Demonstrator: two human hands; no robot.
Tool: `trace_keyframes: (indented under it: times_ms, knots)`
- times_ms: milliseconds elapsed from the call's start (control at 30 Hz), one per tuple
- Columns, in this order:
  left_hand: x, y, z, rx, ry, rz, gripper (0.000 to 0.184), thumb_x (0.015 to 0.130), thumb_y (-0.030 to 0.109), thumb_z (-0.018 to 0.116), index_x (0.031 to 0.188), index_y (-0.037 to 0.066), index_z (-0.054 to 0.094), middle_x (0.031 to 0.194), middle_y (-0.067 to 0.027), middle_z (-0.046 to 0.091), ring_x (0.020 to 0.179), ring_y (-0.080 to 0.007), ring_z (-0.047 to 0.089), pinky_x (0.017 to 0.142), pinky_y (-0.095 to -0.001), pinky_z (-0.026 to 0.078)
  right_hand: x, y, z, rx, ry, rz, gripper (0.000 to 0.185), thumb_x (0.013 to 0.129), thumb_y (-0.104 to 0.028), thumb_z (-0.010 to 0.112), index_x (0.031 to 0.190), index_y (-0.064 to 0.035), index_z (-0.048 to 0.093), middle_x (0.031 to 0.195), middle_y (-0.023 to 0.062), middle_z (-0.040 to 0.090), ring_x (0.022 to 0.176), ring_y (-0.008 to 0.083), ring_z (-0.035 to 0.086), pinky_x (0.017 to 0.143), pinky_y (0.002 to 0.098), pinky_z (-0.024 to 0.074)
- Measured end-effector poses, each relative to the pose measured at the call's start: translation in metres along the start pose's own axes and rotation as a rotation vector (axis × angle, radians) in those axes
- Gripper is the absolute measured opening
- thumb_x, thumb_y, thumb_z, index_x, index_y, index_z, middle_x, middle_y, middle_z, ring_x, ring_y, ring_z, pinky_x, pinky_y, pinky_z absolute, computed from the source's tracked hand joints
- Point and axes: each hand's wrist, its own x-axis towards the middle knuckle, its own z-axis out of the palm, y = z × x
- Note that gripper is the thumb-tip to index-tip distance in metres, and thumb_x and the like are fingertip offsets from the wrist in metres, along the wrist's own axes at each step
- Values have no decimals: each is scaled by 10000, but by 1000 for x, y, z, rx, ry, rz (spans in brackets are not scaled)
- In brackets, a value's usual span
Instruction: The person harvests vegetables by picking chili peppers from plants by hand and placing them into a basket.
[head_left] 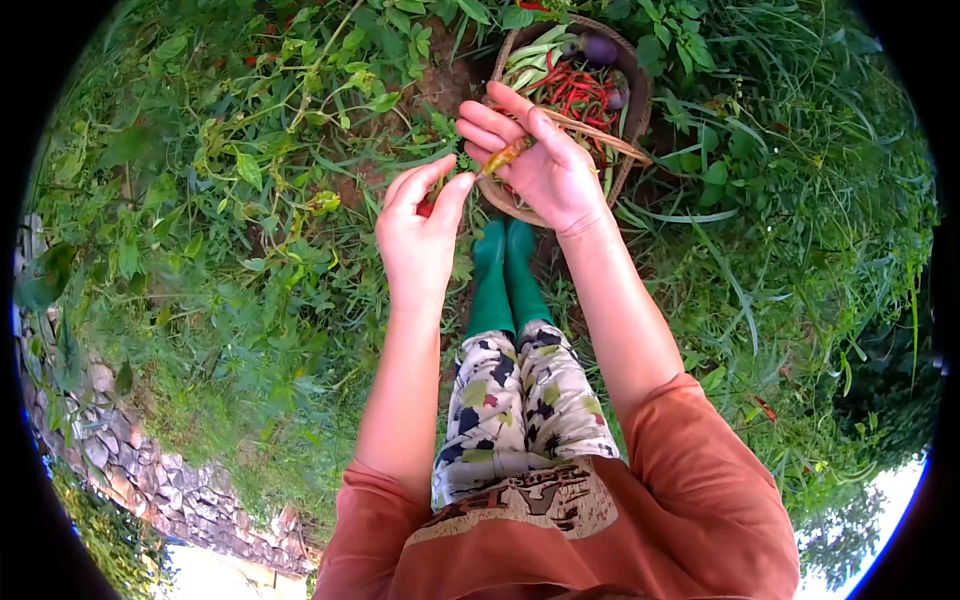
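Note:
My left hand (418, 225) is half curled, thumb and fingers drawn toward each other, with a bit of a red chili pepper (426, 208) showing inside. Its thumb tip is close to one end of a yellow-orange chili pepper (508, 156); whether it touches, I cannot tell. My right hand (545, 165) is turned palm up with fingers stretched out, and that chili lies across it. Beneath and beyond the right hand stands a round woven basket (640, 95). It holds red chilies (580, 92), long green pods (535, 58) and a purple eggplant (597, 49).
The basket's handle (600, 135) crosses over its contents. My green boots (490, 265) stand just below the basket. Weeds and leafy plants (250, 170) surround me, with bare soil (440, 80) near the basket. A stone wall (170, 485) runs along the lower left.

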Motion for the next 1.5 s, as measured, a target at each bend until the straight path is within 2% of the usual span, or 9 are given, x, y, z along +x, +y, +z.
trace_keyframes:
  times_ms: [167, 333, 633, 767, 800, 900, 1000, 1267, 1500]
  knots:
    - [4, -15, 27, 207, -158, 157, 285, 761, 127, 674, 1019, 14, 631, 838, -54, 640, 745, -100, 567, 679, -241, 458, -8, 4, -3, -256, 43, 18, 571, 880, -367, 470, 1329, -48, 322, 1292, 161, 432, 1188, 244, 415, 964, 355, 337]
    - [12, -29, 35, 95, -233, -255, 222, 819, 171, 615, 954, -3, 633, 734, -26, 614, 638, -81, 536, 602, -224, 438, -4, -10, -8, -529, 202, 103, 691, 879, -392, 485, 1390, -69, 151, 1396, 157, 270, 1295, 287, 243, 1034, 394, 227]
    - [30, -142, 98, 33, -366, -840, 212, 858, 212, 540, 858, 9, 602, 636, -9, 541, 482, -94, 468, 397, -245, 334, 108, -57, -48, -514, 459, -272, 505, 789, -72, 559, 1264, -41, 390, 1196, 73, 486, 1082, 192, 465, 813, 362, 432]
    - [40, -200, 142, 82, -392, -560, 283, 851, 200, 548, 1017, -29, 560, 836, -78, 600, 700, -155, 571, 580, -287, 452, 115, -61, -48, -379, 300, -380, 263, 786, -80, 565, 1042, -62, 509, 1014, 46, 579, 1006, 158, 501, 804, 341, 426]
    - [39, -192, 149, 97, -200, -437, 379, 825, 224, 575, 1098, -31, 513, 953, -143, 581, 868, -250, 544, 727, -332, 424, 128, -61, -76, -285, 249, -277, 357, 841, -270, 555, 1170, -146, 493, 1322, 72, 399, 1284, 330, 234, 1019, 603, 131]
    - [41, -134, 131, 7, -164, -454, 573, 815, 218, 588, 1274, -22, 345, 1178, -195, 501, 1087, -285, 491, 924, -326, 365, 114, -63, -77, -317, 158, -281, 481, 845, -358, 557, 1274, -184, 426, 1414, 94, 256, 1320, 325, 148, 1024, 599, 103]
    - [49, -79, 108, -304, -37, -345, 376, 862, 144, 529, 1188, -26, 450, 1140, -132, 526, 1044, -181, 499, 897, -283, 374, 84, -70, -22, -307, 203, -357, 227, 830, -125, 536, 1042, -45, 526, 882, 52, 601, 877, 175, 551, 788, 348, 451]
    - [90, 52, 83, -422, -68, 163, 253, 873, 201, 544, 966, -23, 619, 930, -54, 580, 837, -110, 564, 741, -217, 443, 37, -62, 9, -168, 145, -333, 294, 899, -278, 483, 967, 1, 543, 816, 70, 574, 764, 161, 551, 757, 343, 482]
    - [90, 93, 80, -778, -527, -363, 272, 864, 316, 546, 836, 49, 587, 794, -55, 606, 651, -118, 513, 570, -241, 400, 1, -64, 44, -479, 398, -344, 211, 880, -224, 529, 910, -25, 595, 729, -21, 543, 652, 52, 464, 581, 190, 355]
